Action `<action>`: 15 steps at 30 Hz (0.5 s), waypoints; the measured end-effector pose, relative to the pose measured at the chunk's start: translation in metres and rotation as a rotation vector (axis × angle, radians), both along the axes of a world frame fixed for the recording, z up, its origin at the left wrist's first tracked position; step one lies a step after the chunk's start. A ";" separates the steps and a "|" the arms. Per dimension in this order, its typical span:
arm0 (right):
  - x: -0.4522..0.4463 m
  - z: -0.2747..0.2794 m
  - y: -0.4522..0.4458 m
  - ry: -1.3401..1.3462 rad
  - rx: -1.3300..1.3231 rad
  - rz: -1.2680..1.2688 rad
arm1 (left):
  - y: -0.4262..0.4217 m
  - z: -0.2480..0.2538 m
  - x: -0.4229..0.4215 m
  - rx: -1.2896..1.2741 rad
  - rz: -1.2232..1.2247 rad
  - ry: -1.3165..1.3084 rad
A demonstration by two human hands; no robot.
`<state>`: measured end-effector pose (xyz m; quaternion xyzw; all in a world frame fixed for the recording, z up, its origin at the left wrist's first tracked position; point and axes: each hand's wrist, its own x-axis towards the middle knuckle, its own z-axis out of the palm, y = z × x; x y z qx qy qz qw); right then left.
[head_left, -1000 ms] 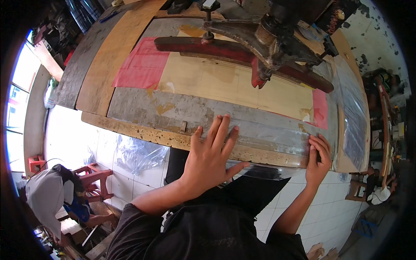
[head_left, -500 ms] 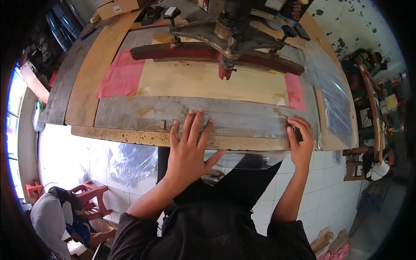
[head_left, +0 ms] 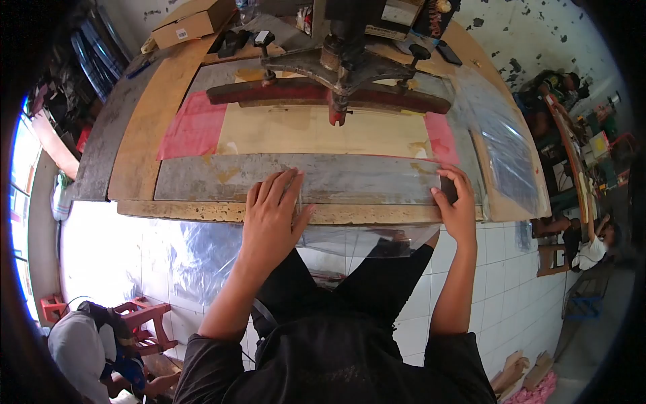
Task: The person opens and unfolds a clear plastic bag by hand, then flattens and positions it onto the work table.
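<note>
My left hand (head_left: 268, 215) has drawn its fingers closer at the clear film (head_left: 367, 180); my right hand (head_left: 459, 215) curls opposite; pinching, I can't tell.

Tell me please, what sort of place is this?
Probably a small workshop: a heavy metal clamp frame stands over the worktable, clear plastic sheeting lies on it, and other people work nearby.
</note>
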<state>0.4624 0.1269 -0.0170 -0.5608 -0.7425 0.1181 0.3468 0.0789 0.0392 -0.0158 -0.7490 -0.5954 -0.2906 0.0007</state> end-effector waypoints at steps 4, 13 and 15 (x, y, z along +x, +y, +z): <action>0.006 -0.002 0.002 0.350 -0.194 0.059 | 0.000 0.018 -0.001 0.001 -0.016 -0.161; -0.008 0.010 -0.004 0.908 -0.041 0.160 | -0.015 0.017 -0.026 -0.225 -0.134 -1.149; -0.019 0.011 0.001 0.959 -0.036 0.192 | -0.019 0.028 -0.023 -0.140 -0.139 -1.157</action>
